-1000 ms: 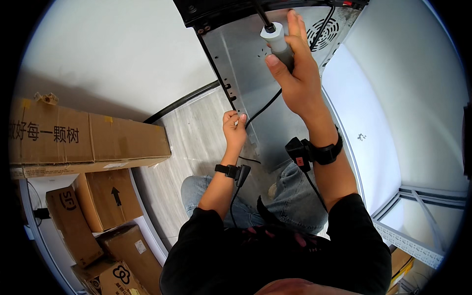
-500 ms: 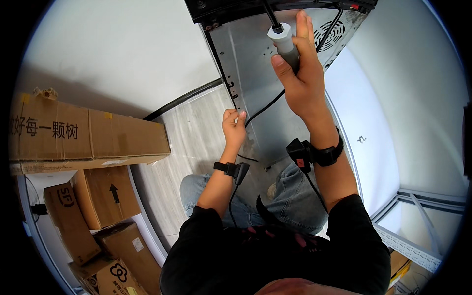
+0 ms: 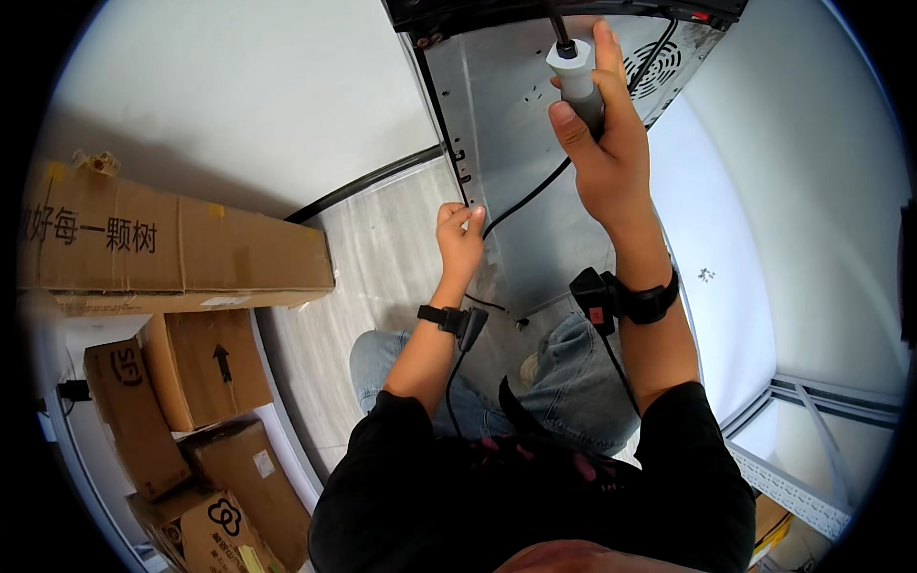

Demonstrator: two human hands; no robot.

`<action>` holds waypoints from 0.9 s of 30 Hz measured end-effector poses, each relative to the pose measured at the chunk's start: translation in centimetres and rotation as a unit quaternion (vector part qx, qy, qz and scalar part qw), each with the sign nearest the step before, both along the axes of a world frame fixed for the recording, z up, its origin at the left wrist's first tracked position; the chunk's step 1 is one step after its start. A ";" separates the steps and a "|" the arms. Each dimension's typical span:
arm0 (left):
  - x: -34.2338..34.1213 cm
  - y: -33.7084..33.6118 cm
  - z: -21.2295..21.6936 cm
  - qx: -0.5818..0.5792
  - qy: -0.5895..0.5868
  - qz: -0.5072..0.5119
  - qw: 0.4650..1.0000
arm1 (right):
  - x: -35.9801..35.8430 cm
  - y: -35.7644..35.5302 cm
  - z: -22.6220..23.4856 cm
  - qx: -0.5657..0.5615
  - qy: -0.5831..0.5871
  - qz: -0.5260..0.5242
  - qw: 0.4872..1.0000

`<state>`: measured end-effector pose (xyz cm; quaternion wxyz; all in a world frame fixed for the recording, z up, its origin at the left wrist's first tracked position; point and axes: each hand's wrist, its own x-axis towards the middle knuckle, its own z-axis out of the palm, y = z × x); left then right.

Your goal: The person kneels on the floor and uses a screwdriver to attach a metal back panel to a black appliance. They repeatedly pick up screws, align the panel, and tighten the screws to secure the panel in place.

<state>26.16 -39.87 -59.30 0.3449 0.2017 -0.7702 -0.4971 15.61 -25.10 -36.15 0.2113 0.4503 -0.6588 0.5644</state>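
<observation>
My right hand (image 3: pixel 604 143) is raised and gripping a white and grey electric screwdriver (image 3: pixel 576 80), whose tip points up at the top edge of a grey metal appliance back panel (image 3: pixel 521 191). My left hand (image 3: pixel 460 239) rests with its fingertips pinched against the panel's left edge, beside a black power cable (image 3: pixel 527 196) that runs across the panel. Whether the left fingers hold something small is not visible. Both wrists wear black straps with small devices.
A round vent grille (image 3: pixel 651 67) sits at the panel's upper right. Several cardboard boxes (image 3: pixel 172 248) are stacked at the left along a white wall. Pale wood-look floor (image 3: pixel 377 258) lies below, my jeans-clad knees (image 3: pixel 564 382) under the panel, and a metal rack (image 3: pixel 812 458) stands at the right.
My right hand has lifted the screwdriver slightly higher toward the panel's top edge. My left hand has stayed at the panel's left edge.
</observation>
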 end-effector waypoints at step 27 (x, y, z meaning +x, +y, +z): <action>-3.2 -5.7 21.6 -0.349 0.186 -0.095 0.914 | 1.0 0.7 0.6 0.018 -0.033 -0.028 0.999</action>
